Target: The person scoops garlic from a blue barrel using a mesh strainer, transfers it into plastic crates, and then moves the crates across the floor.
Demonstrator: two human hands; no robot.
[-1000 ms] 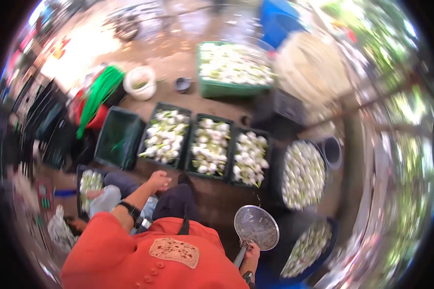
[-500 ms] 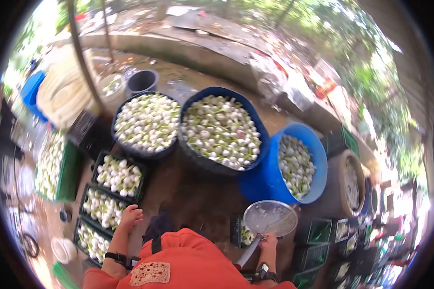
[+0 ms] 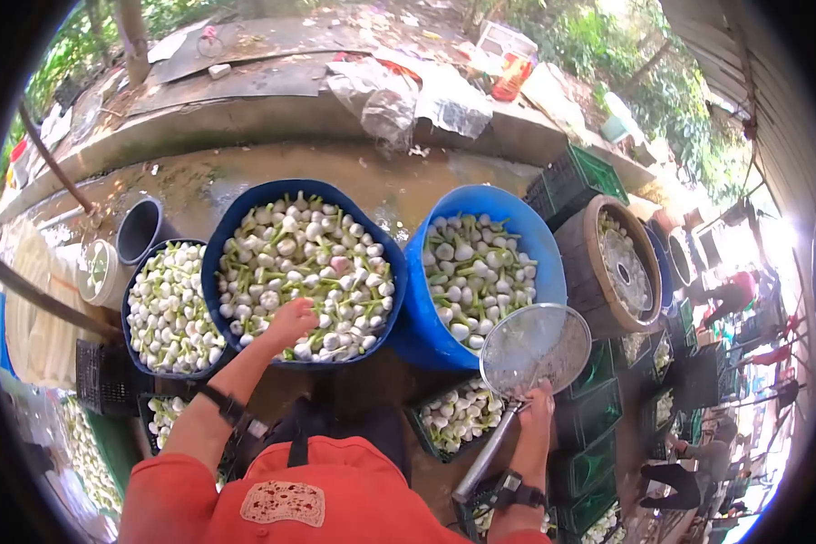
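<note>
My left hand (image 3: 292, 323) is over the near part of a dark blue tub (image 3: 211, 272) full of white garlic bulbs (image 3: 299, 236) with green stems. Its fingers look loosely extended, with nothing visible in them. In my right hand (image 3: 538, 405) is a long-handled mesh strainer (image 3: 530, 349), gripped where the handle meets the round rim. The metal handle slants down toward my body, and the mesh looks empty. Just beyond the strainer stands a bright blue barrel (image 3: 422, 299), tilted toward me, with more garlic inside. A crate of garlic (image 3: 462, 415) sits below, left of the handle.
A smaller tub of garlic (image 3: 172, 304) stands left, beside a grey bucket (image 3: 142, 231). Stacked green crates (image 3: 589, 412) and a brown barrel (image 3: 589, 263) are on the right. Behind runs a low concrete wall (image 3: 245, 122). A person (image 3: 698, 471) is at far right.
My view has turned to the right and nearer the tubs. My left hand has gone from beside the crates to over the dark blue tub. The strainer stays in my right hand.
</note>
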